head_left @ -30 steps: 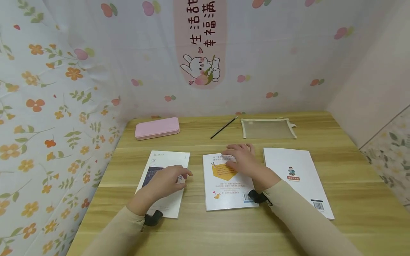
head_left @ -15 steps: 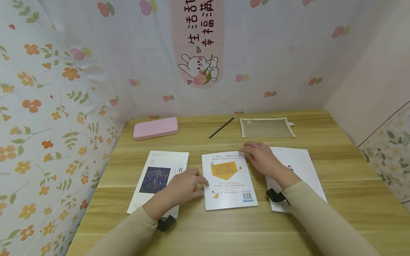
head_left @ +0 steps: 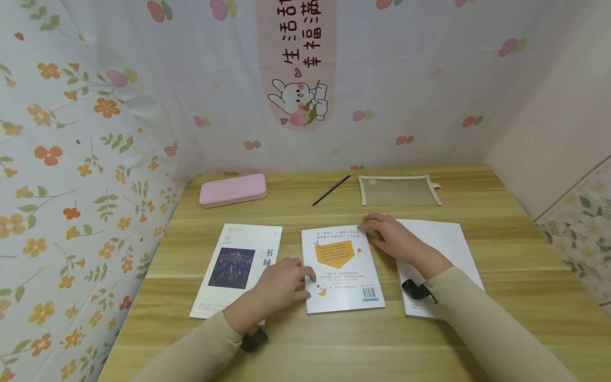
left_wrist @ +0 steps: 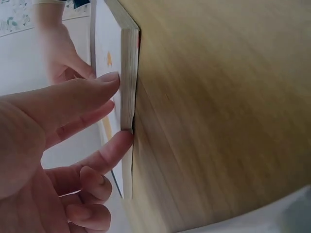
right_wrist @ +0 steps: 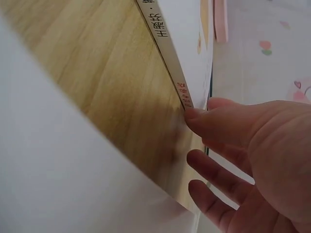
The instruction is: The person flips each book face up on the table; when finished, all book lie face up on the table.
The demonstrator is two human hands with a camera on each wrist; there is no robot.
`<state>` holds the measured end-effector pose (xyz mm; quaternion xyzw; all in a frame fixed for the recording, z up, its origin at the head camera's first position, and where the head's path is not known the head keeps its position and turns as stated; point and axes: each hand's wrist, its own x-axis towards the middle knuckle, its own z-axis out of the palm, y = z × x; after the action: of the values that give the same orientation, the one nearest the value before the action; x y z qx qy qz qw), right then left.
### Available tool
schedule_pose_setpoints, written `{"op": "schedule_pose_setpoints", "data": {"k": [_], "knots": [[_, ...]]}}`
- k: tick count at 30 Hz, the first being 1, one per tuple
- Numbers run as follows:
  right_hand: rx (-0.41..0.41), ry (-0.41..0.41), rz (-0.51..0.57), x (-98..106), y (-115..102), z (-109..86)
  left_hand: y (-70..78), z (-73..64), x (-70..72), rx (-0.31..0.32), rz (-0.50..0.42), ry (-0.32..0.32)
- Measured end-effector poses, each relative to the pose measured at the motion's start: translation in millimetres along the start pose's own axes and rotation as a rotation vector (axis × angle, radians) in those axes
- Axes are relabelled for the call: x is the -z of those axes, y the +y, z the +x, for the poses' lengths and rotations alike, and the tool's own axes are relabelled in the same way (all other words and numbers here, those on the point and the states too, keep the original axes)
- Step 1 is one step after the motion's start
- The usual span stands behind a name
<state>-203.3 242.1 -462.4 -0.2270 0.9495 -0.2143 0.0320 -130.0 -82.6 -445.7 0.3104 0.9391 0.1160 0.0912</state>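
A white paperback book (head_left: 341, 276), with a yellow printed patch and a barcode on its cover, lies flat on the table in the middle of the head view. My left hand (head_left: 279, 284) holds its left side; in the left wrist view the thumb (left_wrist: 99, 87) and fingertips are at the page edge (left_wrist: 128, 77). At the far right corner, my right hand (head_left: 401, 241) grips the book, its thumb (right_wrist: 209, 121) against the end of the spine (right_wrist: 167, 53). The remaining right fingers are spread loosely beside the book.
A white book (head_left: 234, 239) with a dark picture lies left, partly under the left hand. Another white book (head_left: 448, 244) lies right, below the right forearm. Behind are a pink case (head_left: 233, 191), a black pencil (head_left: 332, 189) and a mesh zip pouch (head_left: 400, 192).
Both hands have moved right: the left from over the left book to the middle book's left side, the right from atop the middle book to its far right corner. The books stay put.
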Motion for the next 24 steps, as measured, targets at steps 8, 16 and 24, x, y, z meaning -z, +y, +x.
{"op": "schedule_pose_setpoints", "data": {"k": [8, 16, 24], "knots": [[-0.016, -0.04, 0.035, -0.9, 1.3, 3.5, 1.7, 0.4, -2.0, 0.033, -0.072, 0.001], [-0.04, -0.023, 0.073, -1.4, -0.8, 4.8, 3.6, 1.5, -2.7, 0.073, -0.186, -0.032], [-0.101, -0.008, 0.139, 0.8, 4.4, 4.8, 1.8, -0.4, -3.2, 0.084, -0.278, -0.024]]}}
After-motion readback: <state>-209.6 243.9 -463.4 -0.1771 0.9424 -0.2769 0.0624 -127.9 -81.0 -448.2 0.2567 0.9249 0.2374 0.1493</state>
